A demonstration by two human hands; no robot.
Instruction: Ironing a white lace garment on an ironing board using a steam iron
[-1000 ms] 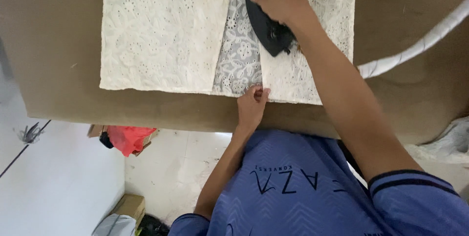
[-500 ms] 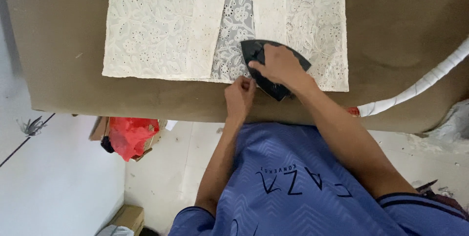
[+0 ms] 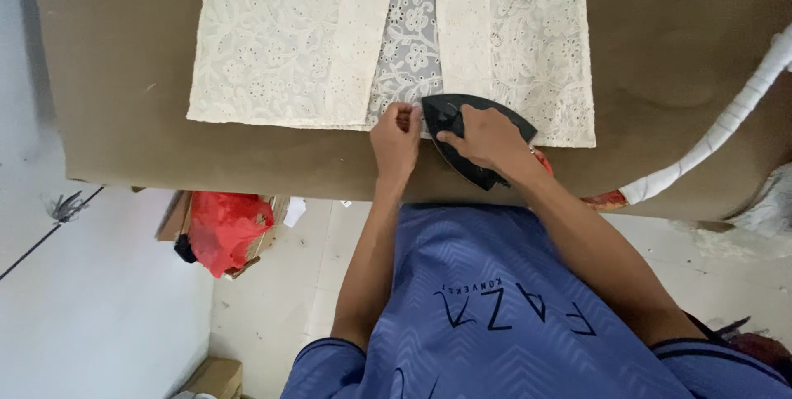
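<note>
The right hand, arm reaching forward from the shoulder, wraps its fingers over a black, pointed flat iron standing on the near hem of the cream embroidered lace fabric spread across the brown padded table. The left hand, just beside the iron's tip, pinches the fabric's edge with curled fingers.

The lace cloth runs off the top edge (iron half under a hand).

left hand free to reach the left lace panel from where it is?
Probably yes. The left hand pinches the fabric edge beside the iron, and the left lace panel lies flat right next to it on the table, nothing between.
</note>
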